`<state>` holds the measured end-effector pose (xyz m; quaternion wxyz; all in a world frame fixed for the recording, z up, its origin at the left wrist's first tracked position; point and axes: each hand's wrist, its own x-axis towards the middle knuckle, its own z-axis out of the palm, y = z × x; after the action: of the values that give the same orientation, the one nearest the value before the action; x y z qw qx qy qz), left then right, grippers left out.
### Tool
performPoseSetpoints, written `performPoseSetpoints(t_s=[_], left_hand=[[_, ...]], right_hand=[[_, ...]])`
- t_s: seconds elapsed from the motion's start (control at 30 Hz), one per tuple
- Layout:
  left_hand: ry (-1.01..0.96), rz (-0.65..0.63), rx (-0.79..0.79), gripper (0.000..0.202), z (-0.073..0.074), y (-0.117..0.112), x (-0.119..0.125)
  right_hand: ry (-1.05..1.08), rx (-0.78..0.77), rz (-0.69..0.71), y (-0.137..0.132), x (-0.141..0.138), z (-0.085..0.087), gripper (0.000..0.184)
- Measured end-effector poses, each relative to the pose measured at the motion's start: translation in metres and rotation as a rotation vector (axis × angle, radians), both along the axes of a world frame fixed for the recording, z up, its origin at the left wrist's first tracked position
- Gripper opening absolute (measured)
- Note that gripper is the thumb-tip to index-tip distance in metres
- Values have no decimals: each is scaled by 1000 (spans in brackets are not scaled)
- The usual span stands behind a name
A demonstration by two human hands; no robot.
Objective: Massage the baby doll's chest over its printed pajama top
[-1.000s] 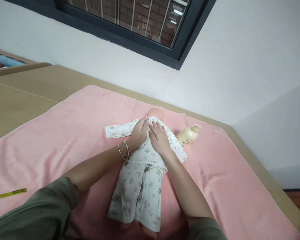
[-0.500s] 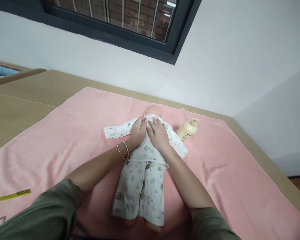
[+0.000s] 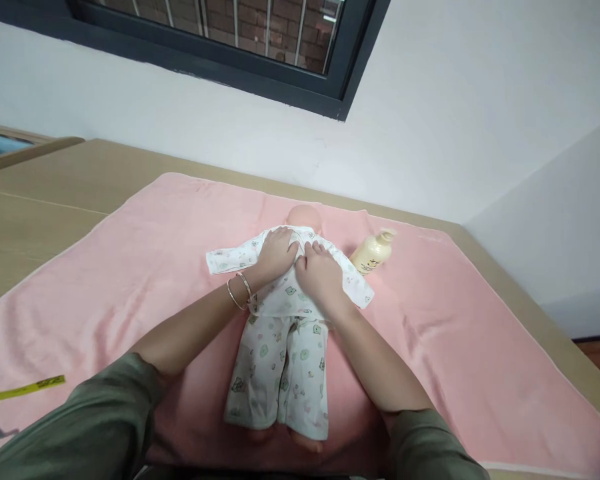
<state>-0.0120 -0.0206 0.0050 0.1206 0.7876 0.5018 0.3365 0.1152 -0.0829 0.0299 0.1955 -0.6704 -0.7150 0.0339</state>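
A baby doll (image 3: 305,217) lies on its back, wearing a white long-sleeved shirt (image 3: 290,293) and matching trousers (image 3: 303,380) with small printed animals. My left hand (image 3: 277,253) rests on one side of the shirt's chest, fingers laid along the cloth toward the collar. On the other side, my right hand (image 3: 323,273) touches the shirt front with its fingers bent and thumb toward the middle. Both thumbs come close together near the front opening. The doll's feet (image 3: 306,441) stick out below the trouser legs.
A pale yellow pump bottle (image 3: 373,252) stands beside the doll's sleeve on the right. Under everything is a pink blanket (image 3: 130,267) over a wooden surface (image 3: 45,173). A yellow strip (image 3: 23,389) lies at the left, and a dark-framed window (image 3: 280,83) is above.
My left hand's fingers have slid up and straightened over the chest. The right hand's fingers, spread flat before, have drawn back and bent. The doll and bottle have kept their places.
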Motion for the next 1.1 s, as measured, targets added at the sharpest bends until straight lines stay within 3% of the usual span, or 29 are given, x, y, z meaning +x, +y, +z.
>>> performPoseSetpoints(t_s=[0.1, 0.2, 0.33, 0.47, 0.63, 0.77, 0.93, 1.1], left_hand=[[119, 42, 44, 51, -1, -19, 8], [183, 2, 78, 52, 0, -32, 12], [160, -51, 21, 48, 5, -18, 4], [91, -33, -31, 52, 2, 0, -2], [96, 32, 55, 51, -10, -22, 15], [164, 13, 34, 48, -4, -38, 22], [101, -139, -19, 31, 14, -12, 4], [62, -59, 1, 40, 2, 7, -4]], right_hand=[[112, -29, 79, 23, 24, 2, 51], [155, -17, 105, 39, 37, 0, 53], [52, -28, 27, 23, 17, -3, 57], [23, -37, 110, -2, -3, 2, 58], [191, -81, 222, 17, 26, 8, 49], [193, -48, 131, 36, 40, 2, 52], [55, 31, 80, 10, 10, -10, 57], [-36, 90, 105, -10, -8, -11, 57]])
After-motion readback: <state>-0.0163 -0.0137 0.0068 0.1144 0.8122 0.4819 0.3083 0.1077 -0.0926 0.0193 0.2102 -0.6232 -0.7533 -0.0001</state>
